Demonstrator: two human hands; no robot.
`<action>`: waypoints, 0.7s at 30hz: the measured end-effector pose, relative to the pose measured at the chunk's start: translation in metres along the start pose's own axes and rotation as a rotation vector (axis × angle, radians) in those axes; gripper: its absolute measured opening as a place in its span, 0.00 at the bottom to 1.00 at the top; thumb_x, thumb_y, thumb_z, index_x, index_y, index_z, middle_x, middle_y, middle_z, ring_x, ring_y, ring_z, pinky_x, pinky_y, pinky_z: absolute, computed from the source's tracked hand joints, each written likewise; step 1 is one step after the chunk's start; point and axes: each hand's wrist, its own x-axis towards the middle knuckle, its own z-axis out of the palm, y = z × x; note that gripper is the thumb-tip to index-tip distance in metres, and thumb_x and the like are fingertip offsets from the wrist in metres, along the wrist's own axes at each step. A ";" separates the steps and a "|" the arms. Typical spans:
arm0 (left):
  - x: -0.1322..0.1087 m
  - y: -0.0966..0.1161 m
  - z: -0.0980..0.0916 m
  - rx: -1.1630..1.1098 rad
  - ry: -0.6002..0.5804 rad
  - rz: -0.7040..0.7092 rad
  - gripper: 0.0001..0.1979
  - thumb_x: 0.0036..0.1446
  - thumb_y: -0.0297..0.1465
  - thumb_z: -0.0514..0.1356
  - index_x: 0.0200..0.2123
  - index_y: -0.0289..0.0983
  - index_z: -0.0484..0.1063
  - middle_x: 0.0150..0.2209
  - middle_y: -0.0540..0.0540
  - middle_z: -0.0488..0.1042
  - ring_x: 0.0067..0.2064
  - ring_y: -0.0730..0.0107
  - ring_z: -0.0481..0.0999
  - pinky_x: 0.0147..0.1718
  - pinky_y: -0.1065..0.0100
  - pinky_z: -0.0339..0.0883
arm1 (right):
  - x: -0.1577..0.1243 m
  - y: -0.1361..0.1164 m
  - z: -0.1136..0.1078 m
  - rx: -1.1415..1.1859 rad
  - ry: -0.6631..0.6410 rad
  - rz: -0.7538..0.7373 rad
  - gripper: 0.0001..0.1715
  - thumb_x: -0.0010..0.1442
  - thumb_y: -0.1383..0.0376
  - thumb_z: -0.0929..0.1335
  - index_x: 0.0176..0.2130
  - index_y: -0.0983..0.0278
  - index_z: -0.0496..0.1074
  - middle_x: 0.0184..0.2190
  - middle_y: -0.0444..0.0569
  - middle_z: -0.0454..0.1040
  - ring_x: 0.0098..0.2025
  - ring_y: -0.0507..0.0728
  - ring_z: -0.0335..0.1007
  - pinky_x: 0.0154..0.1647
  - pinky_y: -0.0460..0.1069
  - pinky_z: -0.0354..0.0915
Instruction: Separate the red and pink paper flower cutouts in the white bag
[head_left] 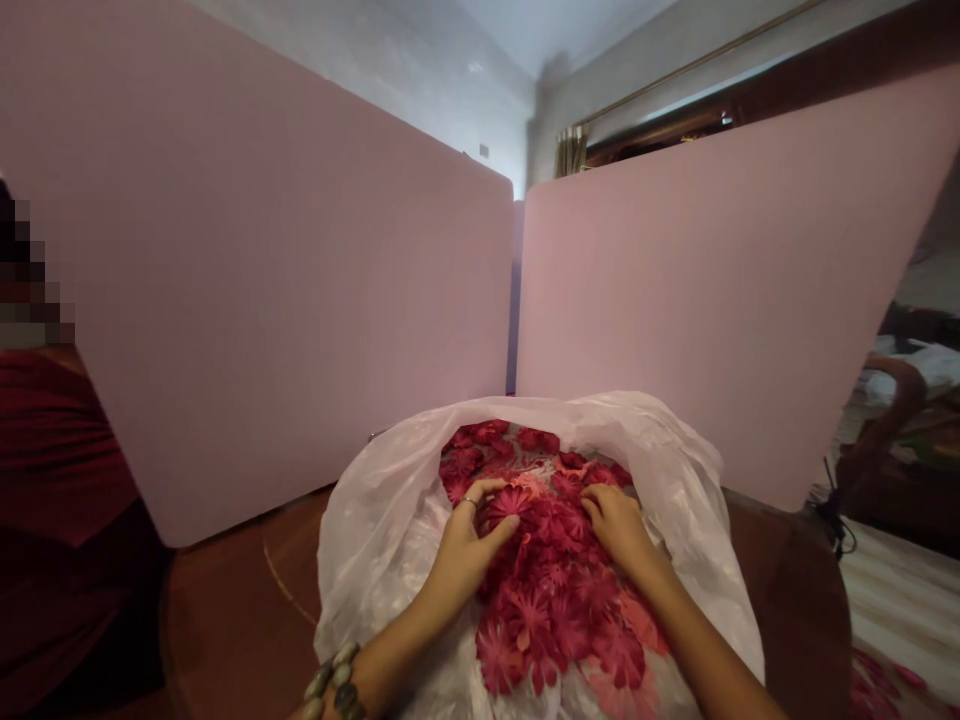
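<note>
Okay, so here's what you've got in view. Your left hand (465, 550) and your right hand (619, 530) are both down on a heap of flat red and pink cut-out flowers (555, 580), sitting bottom center of the frame. I can't tell if they're paper or fabric from here. The hands are apart, with a strip of flowers showing between them. Neither one looks clamped on anything: they're open, fingers a bit curled, just resting or pressing on top of the pile.

The flowers are inside a white plastic bag (375, 560), with its crinkly mouth rolled back around them, so the heap shows through the opening. The bag sits on a round reddish-brown wooden table (240, 610).

You've got a beaded bracelet (335, 680) on your left wrist and a thin ring (469, 502) on a finger of that hand. Behind the bag, two big pale pink partition boards (262, 280) (712, 310) stand on the table and meet near the center of the frame, with a small gap between them.

Upper right, there's a brass-colored curtain rod (697, 62) and a bit of curtain (570, 150). Dark red cloth (60, 490) fills the left edge, and a few more red flowers (877, 680) lie at the lower right corner, off the table.
</note>
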 end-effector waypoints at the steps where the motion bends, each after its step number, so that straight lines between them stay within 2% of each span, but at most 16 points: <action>1: 0.000 0.000 0.000 -0.002 0.004 -0.004 0.18 0.44 0.33 0.65 0.40 0.38 0.66 0.40 0.44 0.73 0.42 0.61 0.74 0.44 0.61 0.66 | 0.001 0.000 0.000 0.020 0.038 -0.001 0.16 0.59 0.69 0.60 0.34 0.64 0.76 0.37 0.56 0.79 0.43 0.62 0.73 0.45 0.51 0.61; 4: 0.001 0.002 -0.001 -0.001 0.012 -0.004 0.18 0.44 0.33 0.65 0.39 0.38 0.66 0.40 0.44 0.74 0.42 0.60 0.74 0.43 0.62 0.66 | 0.002 0.001 0.003 0.142 0.138 -0.003 0.17 0.60 0.63 0.59 0.29 0.63 0.73 0.32 0.54 0.78 0.37 0.61 0.73 0.40 0.52 0.63; 8: 0.000 0.004 -0.002 -0.007 0.018 -0.009 0.18 0.43 0.33 0.66 0.39 0.38 0.68 0.41 0.44 0.74 0.43 0.60 0.74 0.44 0.62 0.66 | 0.002 0.000 0.008 0.394 0.184 0.012 0.18 0.58 0.57 0.58 0.28 0.63 0.71 0.28 0.52 0.77 0.32 0.61 0.73 0.36 0.53 0.65; 11: -0.001 0.004 -0.002 -0.023 0.037 -0.036 0.20 0.41 0.34 0.68 0.39 0.38 0.68 0.41 0.45 0.75 0.44 0.59 0.74 0.44 0.63 0.66 | 0.002 -0.006 0.005 0.521 0.344 0.010 0.19 0.56 0.54 0.60 0.34 0.64 0.72 0.34 0.54 0.77 0.38 0.63 0.72 0.43 0.56 0.65; 14: 0.000 0.004 -0.002 -0.049 0.016 -0.083 0.21 0.40 0.35 0.69 0.40 0.37 0.70 0.41 0.44 0.75 0.44 0.60 0.74 0.43 0.63 0.66 | -0.001 -0.016 -0.003 0.542 0.505 -0.109 0.18 0.56 0.55 0.62 0.39 0.64 0.71 0.40 0.57 0.74 0.45 0.64 0.69 0.50 0.59 0.62; 17: 0.002 0.004 -0.002 -0.094 -0.050 -0.123 0.24 0.39 0.36 0.70 0.41 0.36 0.72 0.39 0.44 0.77 0.41 0.62 0.75 0.42 0.64 0.66 | -0.008 -0.030 -0.012 0.587 0.464 -0.241 0.13 0.59 0.58 0.63 0.38 0.63 0.71 0.41 0.55 0.73 0.47 0.62 0.68 0.52 0.58 0.61; 21: 0.003 0.003 -0.002 -0.123 -0.083 -0.159 0.18 0.37 0.36 0.71 0.32 0.34 0.75 0.29 0.48 0.77 0.31 0.68 0.74 0.36 0.67 0.66 | -0.022 -0.049 -0.019 0.664 0.343 -0.355 0.12 0.60 0.61 0.63 0.40 0.62 0.72 0.43 0.54 0.73 0.49 0.60 0.67 0.54 0.56 0.61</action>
